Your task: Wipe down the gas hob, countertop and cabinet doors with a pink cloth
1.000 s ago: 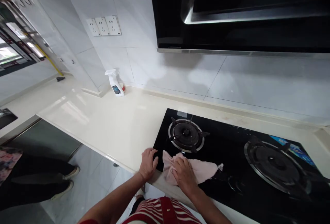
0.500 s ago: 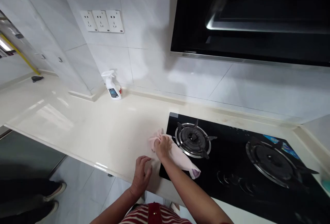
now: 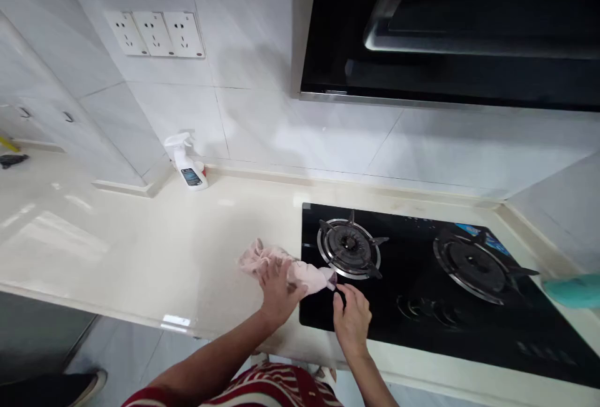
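A pale pink cloth (image 3: pixel 315 276) lies bunched across the left edge of a black glass gas hob (image 3: pixel 398 282), partly on the cream countertop (image 3: pixel 154 257). Spread over the middle of it, fingers apart and pressing down, is my left hand (image 3: pixel 277 291). At the cloth's darker right end, my right hand (image 3: pixel 352 316) has its thumb and forefinger close together on the corner; the exact grip is hard to see. Just behind that end sits the left burner (image 3: pixel 349 243) with its pan supports.
A white spray bottle (image 3: pixel 188 166) stands by the wall at the back left. The right burner (image 3: pixel 471 266) is farther along the hob, and a teal object (image 3: pixel 574 290) lies beyond it. A black range hood (image 3: pixel 445 75) overhangs the hob. Another person's shoe (image 3: pixel 94 385) shows lower left.
My left hand has moved from beside the cloth onto it. My right hand has left the cloth's left part for its right end. The cloth has shifted left and bunched; the view has shifted.
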A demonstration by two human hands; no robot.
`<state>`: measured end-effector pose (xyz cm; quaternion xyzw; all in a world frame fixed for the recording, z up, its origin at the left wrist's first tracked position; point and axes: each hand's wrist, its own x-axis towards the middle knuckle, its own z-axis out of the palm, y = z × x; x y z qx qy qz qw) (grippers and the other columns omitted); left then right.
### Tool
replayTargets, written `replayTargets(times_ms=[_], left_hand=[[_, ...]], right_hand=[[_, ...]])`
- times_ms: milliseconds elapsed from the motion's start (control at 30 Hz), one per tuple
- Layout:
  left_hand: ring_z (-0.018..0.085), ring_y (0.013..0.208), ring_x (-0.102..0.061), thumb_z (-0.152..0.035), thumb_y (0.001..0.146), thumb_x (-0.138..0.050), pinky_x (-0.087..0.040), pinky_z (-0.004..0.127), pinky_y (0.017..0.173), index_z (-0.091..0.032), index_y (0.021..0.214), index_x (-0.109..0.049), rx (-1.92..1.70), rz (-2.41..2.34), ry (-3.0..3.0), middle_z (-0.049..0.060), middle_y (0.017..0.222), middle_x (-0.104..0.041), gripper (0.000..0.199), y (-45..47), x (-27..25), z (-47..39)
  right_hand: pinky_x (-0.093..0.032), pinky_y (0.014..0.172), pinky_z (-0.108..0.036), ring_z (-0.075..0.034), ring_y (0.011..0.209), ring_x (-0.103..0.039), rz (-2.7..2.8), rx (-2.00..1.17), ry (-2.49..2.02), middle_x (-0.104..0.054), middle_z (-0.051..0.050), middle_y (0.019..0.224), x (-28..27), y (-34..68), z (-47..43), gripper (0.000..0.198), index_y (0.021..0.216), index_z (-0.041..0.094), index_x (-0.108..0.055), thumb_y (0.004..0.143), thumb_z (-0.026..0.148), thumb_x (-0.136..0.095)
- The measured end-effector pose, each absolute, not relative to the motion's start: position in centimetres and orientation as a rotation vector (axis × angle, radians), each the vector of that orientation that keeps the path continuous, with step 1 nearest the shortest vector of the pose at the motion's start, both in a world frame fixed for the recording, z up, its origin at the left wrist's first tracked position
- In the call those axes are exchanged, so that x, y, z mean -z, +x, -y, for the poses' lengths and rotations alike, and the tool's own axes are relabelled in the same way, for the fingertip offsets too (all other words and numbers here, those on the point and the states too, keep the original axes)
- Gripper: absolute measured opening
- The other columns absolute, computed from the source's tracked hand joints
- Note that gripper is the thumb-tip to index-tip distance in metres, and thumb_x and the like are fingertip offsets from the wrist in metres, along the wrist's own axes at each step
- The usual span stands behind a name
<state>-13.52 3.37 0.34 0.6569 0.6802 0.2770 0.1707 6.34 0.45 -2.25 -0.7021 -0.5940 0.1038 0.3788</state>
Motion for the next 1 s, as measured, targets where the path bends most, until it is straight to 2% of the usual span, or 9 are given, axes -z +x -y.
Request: replayTargets(times_ms=[100, 200, 333, 433, 500, 600, 700, 867, 1000], left_hand=[[0.049, 0.148, -0.015, -0.061, 0.07, -0.074, -0.01, 0.071, 0.116, -0.032, 0.139, -0.052, -0.543, -1.935, 1.881, 0.012, 0.155, -0.035, 0.078, -10.7, -0.5, -5.4], [0.052, 0.147, -0.014, -0.059, 0.073, -0.071, -0.012, 0.073, 0.114, -0.029, 0.14, -0.052, -0.504, -1.886, 1.968, 0.015, 0.153, -0.037, 0.076, -9.5, -0.5, -7.3], [0.041, 0.142, -0.031, -0.036, 0.079, -0.064, -0.022, 0.064, 0.116, -0.023, 0.135, -0.053, -0.499, -1.684, 2.21, 0.014, 0.139, -0.051, 0.059, -11.2, -0.4, -8.4], [0.03, 0.141, -0.038, -0.025, 0.073, -0.063, -0.024, 0.05, 0.121, -0.022, 0.136, -0.05, -0.449, -1.505, 2.306, 0.01, 0.14, -0.054, 0.064, -14.5, -0.4, -7.6], [0.029, 0.146, -0.033, -0.025, 0.071, -0.063, -0.021, 0.048, 0.123, -0.018, 0.143, -0.043, -0.428, -1.477, 2.352, 0.013, 0.149, -0.047, 0.075, -16.8, -0.3, -6.5], [0.035, 0.152, -0.021, -0.033, 0.072, -0.065, -0.018, 0.056, 0.122, -0.015, 0.151, -0.032, -0.391, -1.672, 2.359, 0.018, 0.162, -0.026, 0.088, -18.8, -0.3, -4.9], [0.039, 0.153, -0.015, -0.044, 0.07, -0.072, -0.019, 0.059, 0.121, -0.019, 0.146, -0.042, -0.3, -1.796, 2.335, 0.017, 0.166, -0.016, 0.086, -18.6, -0.3, -4.6], [0.05, 0.151, -0.004, -0.063, 0.055, -0.082, -0.021, 0.069, 0.114, -0.031, 0.13, -0.06, -0.297, -1.905, 2.203, 0.014, 0.166, -0.014, 0.084, -16.8, 0.1, -7.7], [0.045, 0.151, -0.008, -0.056, 0.065, -0.079, -0.023, 0.062, 0.116, -0.035, 0.129, -0.06, -0.308, -1.859, 2.231, 0.008, 0.164, -0.02, 0.07, -16.4, -0.2, -12.5]], right_hand=[[-0.031, 0.108, -0.055, -0.037, 0.132, -0.039, 1.624, -0.006, -1.968, -0.051, -0.022, 0.136, 5.0, 6.2, -0.5, 0.065, 0.125, 0.008, -0.061, 0.1, 0.054, -0.022], [-0.027, 0.11, -0.059, -0.042, 0.139, -0.028, 1.7, 0.113, -2.001, -0.047, -0.027, 0.137, 6.4, 4.3, -0.9, 0.072, 0.13, 0.0, -0.057, 0.1, 0.053, -0.017], [-0.026, 0.111, -0.061, -0.044, 0.141, -0.024, 1.709, 0.17, -2.016, -0.048, -0.028, 0.136, 6.3, 3.1, -1.3, 0.07, 0.129, -0.001, -0.058, 0.1, 0.052, -0.022], [-0.027, 0.113, -0.057, -0.04, 0.141, -0.03, 1.8, 0.155, -1.963, -0.051, -0.027, 0.135, 5.8, 2.7, -1.4, 0.065, 0.127, 0.0, -0.06, 0.102, 0.047, -0.023], [-0.025, 0.115, -0.053, -0.035, 0.142, -0.032, 1.948, 0.098, -1.88, -0.05, -0.023, 0.14, 5.5, 2.3, -1.5, 0.057, 0.13, 0.005, -0.06, 0.102, 0.042, -0.026], [-0.022, 0.118, -0.052, -0.032, 0.145, -0.03, 2.093, 0.029, -1.796, -0.045, -0.018, 0.148, 5.2, 1.8, -1.5, 0.052, 0.136, 0.011, -0.058, 0.102, 0.043, -0.035], [-0.022, 0.118, -0.052, -0.032, 0.146, -0.029, 2.104, 0.016, -1.774, -0.044, -0.018, 0.149, 5.1, 1.8, -1.3, 0.053, 0.137, 0.012, -0.057, 0.101, 0.046, -0.039], [-0.024, 0.118, -0.052, -0.032, 0.144, -0.033, 2.093, 0.068, -1.766, -0.045, -0.018, 0.148, 5.5, 2.1, -1.2, 0.051, 0.137, 0.012, -0.058, 0.102, 0.045, -0.039], [-0.025, 0.117, -0.052, -0.032, 0.143, -0.034, 2.072, 0.124, -1.75, -0.048, -0.018, 0.146, 5.8, 1.8, -1.3, 0.05, 0.133, 0.013, -0.06, 0.102, 0.045, -0.039]])
